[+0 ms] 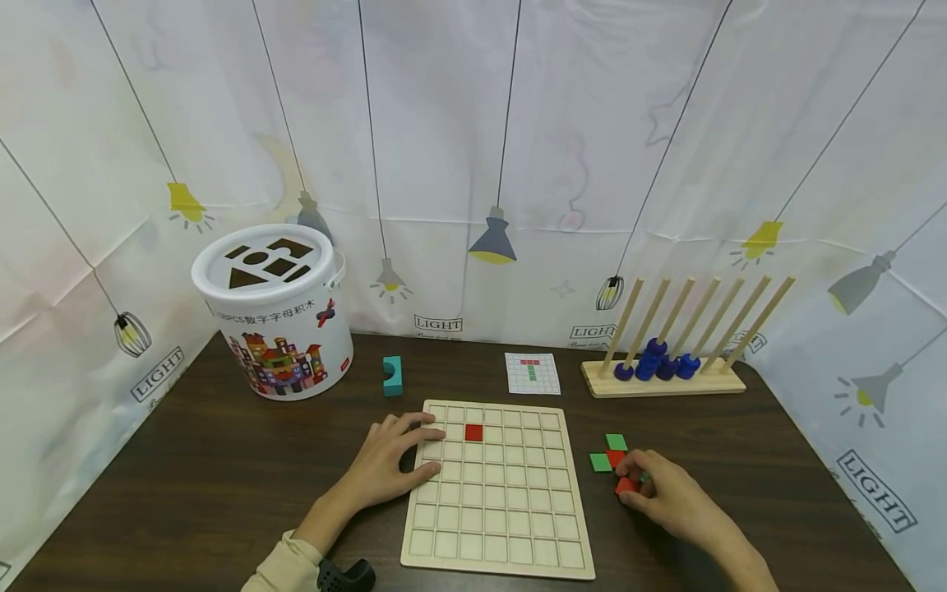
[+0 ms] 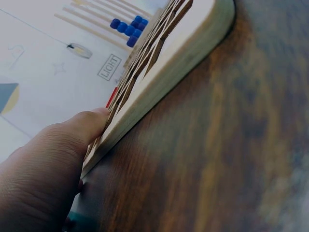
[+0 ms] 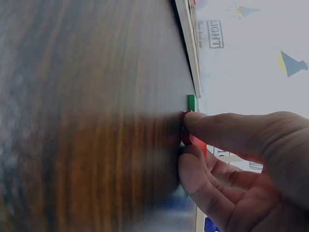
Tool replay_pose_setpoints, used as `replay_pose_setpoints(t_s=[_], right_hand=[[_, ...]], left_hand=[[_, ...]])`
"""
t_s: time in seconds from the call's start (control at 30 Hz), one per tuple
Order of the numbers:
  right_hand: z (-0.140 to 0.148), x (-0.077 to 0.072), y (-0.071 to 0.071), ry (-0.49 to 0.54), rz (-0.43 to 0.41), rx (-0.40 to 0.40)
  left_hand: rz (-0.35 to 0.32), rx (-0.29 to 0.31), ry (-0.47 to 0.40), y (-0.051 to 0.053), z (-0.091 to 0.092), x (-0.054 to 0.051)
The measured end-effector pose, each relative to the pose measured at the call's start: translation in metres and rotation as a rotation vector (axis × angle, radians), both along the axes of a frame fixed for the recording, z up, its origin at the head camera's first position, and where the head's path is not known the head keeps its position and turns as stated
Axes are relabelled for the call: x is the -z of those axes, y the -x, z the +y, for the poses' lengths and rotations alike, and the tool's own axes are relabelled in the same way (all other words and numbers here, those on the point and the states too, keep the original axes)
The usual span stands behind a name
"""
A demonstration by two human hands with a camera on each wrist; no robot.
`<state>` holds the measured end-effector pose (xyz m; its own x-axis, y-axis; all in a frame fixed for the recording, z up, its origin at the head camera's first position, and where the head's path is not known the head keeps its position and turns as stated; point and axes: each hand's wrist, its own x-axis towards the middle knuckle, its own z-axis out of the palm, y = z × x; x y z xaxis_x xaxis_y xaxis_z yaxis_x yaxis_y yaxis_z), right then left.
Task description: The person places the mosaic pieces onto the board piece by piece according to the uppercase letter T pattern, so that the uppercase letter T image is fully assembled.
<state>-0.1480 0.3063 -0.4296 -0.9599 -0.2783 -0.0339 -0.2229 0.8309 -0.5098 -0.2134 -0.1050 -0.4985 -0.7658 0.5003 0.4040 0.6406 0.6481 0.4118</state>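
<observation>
A pale wooden grid board (image 1: 494, 497) lies on the table, with one red square tile (image 1: 473, 432) in a cell near its top. My left hand (image 1: 385, 464) rests on the board's left edge, fingers spread and thumb on the rim. To the right of the board, my right hand (image 1: 669, 496) pinches another red tile (image 1: 625, 486) between thumb and fingers, low over the table; the right wrist view shows this red tile (image 3: 186, 134) close up. Beyond it lie a green tile (image 1: 616, 442), a second green tile (image 1: 600, 462) and a red tile (image 1: 615, 457). Fingers partly hide another green piece.
A small printed card (image 1: 533, 374) with a red and green T pattern lies behind the board. A teal arch block (image 1: 393, 376) and a white bucket (image 1: 288, 329) stand at the back left. At the back right is a peg rack (image 1: 666, 386) with blue beads.
</observation>
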Motion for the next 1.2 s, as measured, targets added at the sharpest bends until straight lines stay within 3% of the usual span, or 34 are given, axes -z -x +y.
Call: replay_pose_setpoints(t_s=[0.33, 0.7, 1.2], right_hand=[[-0.001, 0.002, 0.002, 0.03, -0.027, -0.005], [-0.001, 0.003, 0.005, 0.05, 0.031, -0.039], [-0.015, -0.004, 0.01, 0.135, 0.141, -0.013]], left_hand=[[-0.003, -0.003, -0.007, 0.001, -0.001, 0.0], [-0.011, -0.001, -0.006, 0.0, -0.001, -0.004], [-0.005, 0.011, -0.013, 0.001, 0.0, 0.0]])
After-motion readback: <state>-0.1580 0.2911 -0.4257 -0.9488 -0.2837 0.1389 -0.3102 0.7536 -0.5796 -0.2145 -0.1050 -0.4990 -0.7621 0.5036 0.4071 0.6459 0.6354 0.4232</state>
